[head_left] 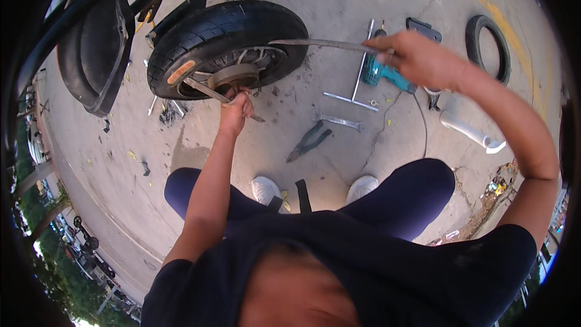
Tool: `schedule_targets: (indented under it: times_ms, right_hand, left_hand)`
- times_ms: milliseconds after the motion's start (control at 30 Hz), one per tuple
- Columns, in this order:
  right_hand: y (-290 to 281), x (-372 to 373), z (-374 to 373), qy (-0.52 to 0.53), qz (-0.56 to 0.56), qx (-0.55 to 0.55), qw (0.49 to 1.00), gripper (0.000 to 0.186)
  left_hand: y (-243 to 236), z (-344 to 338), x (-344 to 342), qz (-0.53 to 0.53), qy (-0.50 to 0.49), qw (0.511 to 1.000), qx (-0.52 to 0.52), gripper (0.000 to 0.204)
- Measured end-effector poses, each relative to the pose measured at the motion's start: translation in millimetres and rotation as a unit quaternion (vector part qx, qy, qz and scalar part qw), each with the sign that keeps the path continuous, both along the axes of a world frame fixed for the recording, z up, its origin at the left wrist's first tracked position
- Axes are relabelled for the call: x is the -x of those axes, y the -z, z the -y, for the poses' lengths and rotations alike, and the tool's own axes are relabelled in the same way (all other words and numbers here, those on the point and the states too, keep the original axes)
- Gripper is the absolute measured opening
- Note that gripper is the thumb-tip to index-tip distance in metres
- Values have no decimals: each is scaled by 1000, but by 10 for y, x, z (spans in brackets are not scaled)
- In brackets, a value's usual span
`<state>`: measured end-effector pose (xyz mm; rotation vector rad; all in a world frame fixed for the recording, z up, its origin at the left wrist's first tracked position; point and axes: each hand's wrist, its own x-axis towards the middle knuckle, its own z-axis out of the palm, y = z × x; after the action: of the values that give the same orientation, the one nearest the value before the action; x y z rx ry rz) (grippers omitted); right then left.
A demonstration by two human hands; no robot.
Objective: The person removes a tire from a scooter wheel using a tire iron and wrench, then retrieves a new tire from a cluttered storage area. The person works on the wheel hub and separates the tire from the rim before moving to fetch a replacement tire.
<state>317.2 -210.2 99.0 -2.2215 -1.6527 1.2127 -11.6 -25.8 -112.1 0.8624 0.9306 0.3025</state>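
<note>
A black tyre on a spoked rim with a central hub is at the upper centre, by a dark vehicle frame. My left hand grips a flat metal tyre lever whose end is at the tyre's lower-left bead. My right hand holds a second, long lever reaching horizontally to the tyre's right part of the bead. Beneath my right hand lie a teal power tool and metal bars, partly hidden.
Pliers and a wrench lie on the concrete. A loose tyre and white pipe are at right. A curved black vehicle part is at left, under black tubing. My knees and feet are at the bottom.
</note>
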Motion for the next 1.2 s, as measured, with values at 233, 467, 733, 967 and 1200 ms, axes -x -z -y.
schedule_targets:
  times_ms: [233,467,733,967,1200]
  right_hand:
    - [313,1190,453,310,-215,-69,923,39]
    - [593,1955,433,468,-294,-65,831,41]
    - [837,2478,393,517,-279,-154,794,43]
    - [948,2640,385,521,-260,-119,804,44]
    - [1252,3038,312,554,-250,-215,764,41]
  left_hand:
    - [16,51,-63,22,-24,999,13,3]
    - [36,81,-68,32,-44,998,8,3]
    - [-17,92,-33,22,-51,998,7,3]
    - [9,69,33,13,-55,998,-2,1]
    - [-18,43,52,4,-44,999,-10,3]
